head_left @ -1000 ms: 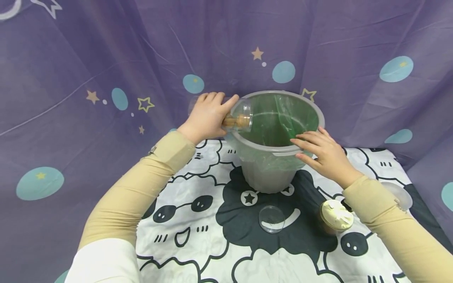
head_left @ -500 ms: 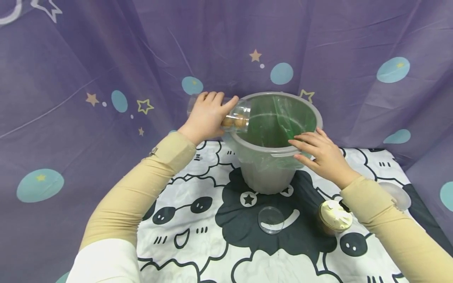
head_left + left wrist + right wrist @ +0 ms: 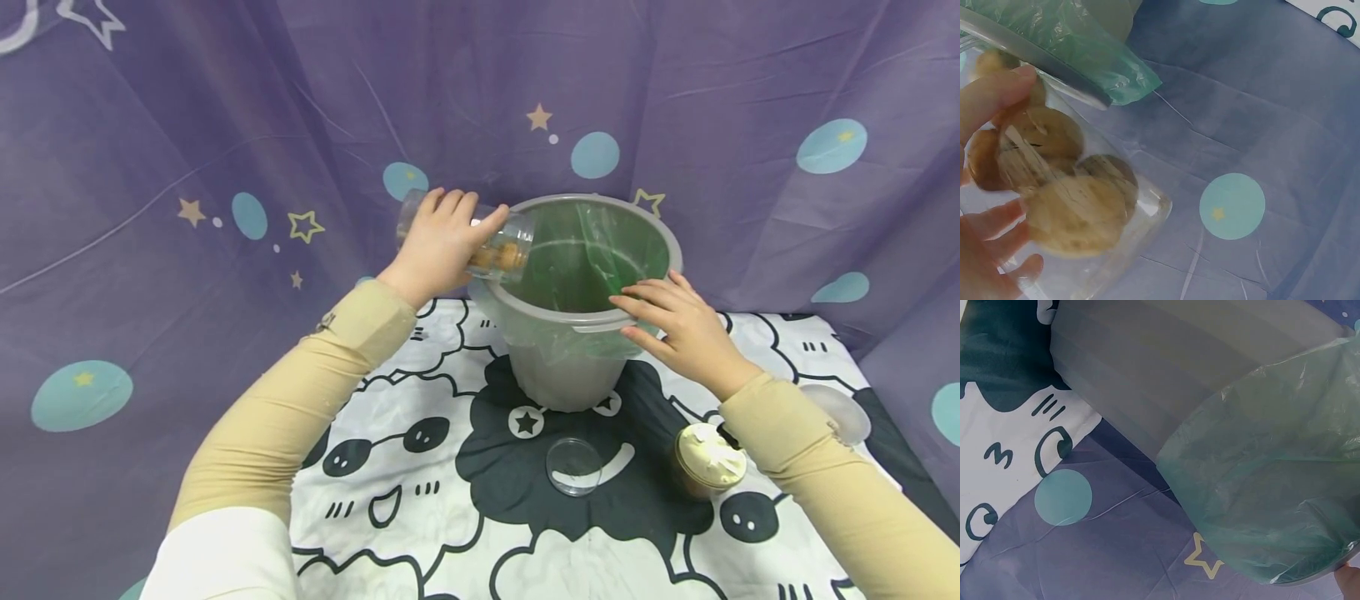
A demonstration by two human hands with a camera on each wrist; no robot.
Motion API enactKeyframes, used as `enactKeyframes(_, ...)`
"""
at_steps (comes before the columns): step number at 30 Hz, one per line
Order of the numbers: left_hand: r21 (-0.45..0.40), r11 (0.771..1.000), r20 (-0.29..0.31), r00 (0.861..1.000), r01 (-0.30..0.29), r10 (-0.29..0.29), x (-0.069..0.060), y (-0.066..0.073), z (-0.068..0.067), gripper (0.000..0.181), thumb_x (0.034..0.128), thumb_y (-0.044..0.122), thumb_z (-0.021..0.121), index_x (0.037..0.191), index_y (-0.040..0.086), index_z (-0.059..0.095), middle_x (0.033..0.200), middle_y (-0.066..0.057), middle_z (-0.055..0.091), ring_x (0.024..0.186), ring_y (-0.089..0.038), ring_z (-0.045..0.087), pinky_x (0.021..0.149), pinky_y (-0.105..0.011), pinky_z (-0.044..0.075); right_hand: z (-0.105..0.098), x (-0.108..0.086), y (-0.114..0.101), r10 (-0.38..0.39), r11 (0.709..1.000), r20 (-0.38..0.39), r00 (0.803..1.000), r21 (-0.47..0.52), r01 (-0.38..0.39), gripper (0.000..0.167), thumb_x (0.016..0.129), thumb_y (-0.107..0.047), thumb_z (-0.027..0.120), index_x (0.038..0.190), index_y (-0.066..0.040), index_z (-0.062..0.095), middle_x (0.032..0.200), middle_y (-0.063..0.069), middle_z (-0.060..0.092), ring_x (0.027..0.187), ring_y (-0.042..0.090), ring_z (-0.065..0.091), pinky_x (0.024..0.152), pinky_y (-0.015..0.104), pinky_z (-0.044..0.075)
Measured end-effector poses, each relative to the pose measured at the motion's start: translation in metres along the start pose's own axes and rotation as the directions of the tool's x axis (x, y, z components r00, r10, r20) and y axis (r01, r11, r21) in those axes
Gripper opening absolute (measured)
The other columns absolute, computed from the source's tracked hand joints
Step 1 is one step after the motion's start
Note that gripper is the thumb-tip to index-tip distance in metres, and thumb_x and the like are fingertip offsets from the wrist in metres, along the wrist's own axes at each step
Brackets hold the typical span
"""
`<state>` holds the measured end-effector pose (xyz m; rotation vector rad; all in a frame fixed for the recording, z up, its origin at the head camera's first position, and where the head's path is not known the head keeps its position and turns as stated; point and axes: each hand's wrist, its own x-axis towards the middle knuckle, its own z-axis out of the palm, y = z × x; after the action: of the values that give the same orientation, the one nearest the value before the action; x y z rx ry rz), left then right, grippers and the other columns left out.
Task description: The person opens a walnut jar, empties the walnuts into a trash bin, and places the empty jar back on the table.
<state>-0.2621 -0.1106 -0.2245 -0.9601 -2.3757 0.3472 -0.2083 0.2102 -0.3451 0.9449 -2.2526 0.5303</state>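
My left hand (image 3: 442, 242) grips a clear plastic jar (image 3: 522, 229) lying nearly on its side, its right end over the left rim of a grey bin (image 3: 566, 385). Inside the jar are several round golden-brown pieces, like biscuits (image 3: 510, 257); close up in the left wrist view, these biscuits (image 3: 1075, 215) lie behind the clear wall. A thin green bag (image 3: 551, 271) lines the bin and folds over its rim. At the bin's right front, my right hand (image 3: 682, 329) touches the rim with fingers extended. The right wrist view shows mostly the bag's outer fold (image 3: 1266, 456).
A clear round lid (image 3: 573, 467) lies on the patterned cloth (image 3: 420, 533) before the bin. Right of it stands a tub with a pale yellow crinkled top (image 3: 711, 457). A whitish translucent disc (image 3: 840, 414) is partly hidden behind my right sleeve. A purple curtain (image 3: 480, 92) hangs behind.
The jar's left end has risen slightly, so it slopes down more toward the bin. The biscuits have shifted inside it. My right hand stays at the rim.
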Motion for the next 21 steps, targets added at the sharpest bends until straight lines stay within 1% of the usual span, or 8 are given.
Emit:
enactKeyframes(4,0.006,1.000,-0.012,1.000,-0.005,0.005,-0.0003,0.0000,0.0006,0.082,0.0614,0.017,0.084,0.135,0.019,0.048,0.122,-0.023,0.054,0.113,-0.038,0.052,0.101,-0.053,0.037,0.0005,0.0002,-0.0002,-0.001,1.000,-0.004,1.000,-0.002,0.001,0.051,0.096,-0.052,0.041,0.122,-0.015,0.064,0.115,0.012,0.064,0.112,0.031,0.054,0.111,0.057,0.024)
enactKeyframes(7,0.002,1.000,-0.003,1.000,0.000,0.000,-0.0003,-0.0002,0.0008,0.081,0.0622,0.016,0.083,0.135,0.019,0.048,0.122,-0.022,0.054,0.113,-0.038,0.051,0.102,-0.052,0.037,0.0010,0.0003,-0.0002,-0.003,1.000,-0.008,1.000,0.000,0.003,0.051,0.096,-0.053,0.041,0.121,-0.015,0.064,0.114,0.012,0.064,0.112,0.031,0.054,0.110,0.058,0.025)
enactKeyframes(12,-0.009,1.000,-0.010,1.000,0.006,-0.006,-0.0007,0.0001,0.0009,0.080,0.0623,0.017,0.083,0.135,0.018,0.049,0.122,-0.022,0.054,0.113,-0.038,0.051,0.102,-0.052,0.036,0.0013,0.0010,-0.0007,-0.008,1.000,-0.017,1.000,0.005,0.008,0.052,0.096,-0.053,0.040,0.120,-0.014,0.065,0.113,0.013,0.064,0.111,0.032,0.054,0.109,0.059,0.025)
enactKeyframes(18,-0.004,1.000,0.005,1.000,0.003,-0.003,-0.0010,0.0000,0.0005,0.086,0.0591,0.022,0.086,0.136,0.019,0.048,0.123,-0.022,0.053,0.114,-0.038,0.050,0.102,-0.052,0.035,0.0010,0.0011,-0.0017,-0.009,1.000,-0.018,1.000,0.005,0.009,0.054,0.096,-0.054,0.039,0.119,-0.013,0.065,0.113,0.013,0.064,0.112,0.031,0.054,0.109,0.060,0.026)
enactKeyframes(21,-0.005,1.000,0.003,1.000,0.001,-0.001,-0.0010,0.0000,0.0012,0.086,0.0592,0.022,0.086,0.136,0.019,0.048,0.123,-0.022,0.053,0.114,-0.038,0.050,0.102,-0.051,0.036,0.0014,0.0007,-0.0017,-0.009,1.000,-0.020,1.000,0.007,0.009,0.056,0.096,-0.055,0.038,0.119,-0.012,0.065,0.113,0.013,0.064,0.111,0.032,0.054,0.109,0.060,0.026)
